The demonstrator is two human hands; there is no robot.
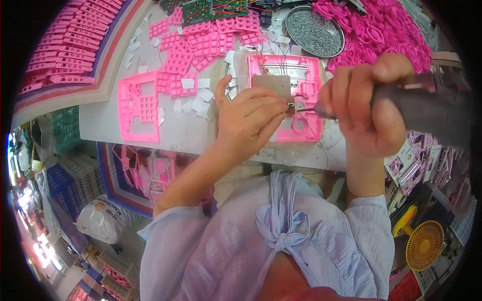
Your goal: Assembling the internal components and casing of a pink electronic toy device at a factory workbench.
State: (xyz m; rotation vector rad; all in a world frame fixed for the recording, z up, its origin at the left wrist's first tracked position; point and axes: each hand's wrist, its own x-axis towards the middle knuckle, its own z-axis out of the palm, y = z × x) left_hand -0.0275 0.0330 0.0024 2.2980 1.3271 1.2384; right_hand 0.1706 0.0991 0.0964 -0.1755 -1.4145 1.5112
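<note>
A pink plastic housing point(314, 131) lies on the table in front of me, with thin wires and a brown circuit board point(271, 83) in it. My left hand point(251, 118) reaches over the housing, its fingertips pressed together on the board beside a small black-and-silver part point(290, 105). One finger of that hand sticks up, apart from the others. My right hand point(364, 105) is closed around a dark powered screwdriver point(416, 108) held nearly level. Its thin bit points left and ends close to the small part at the left fingertips; whether it touches a screw is too small to tell.
Left of the housing lies a pink frame point(139, 108), with pink keypads point(211, 45) and white paper pieces behind. A round tray of screws point(315, 32) and a heap of pink parts point(386, 30) stand at the back right. Stacked pink pieces point(65, 45) fill the far left.
</note>
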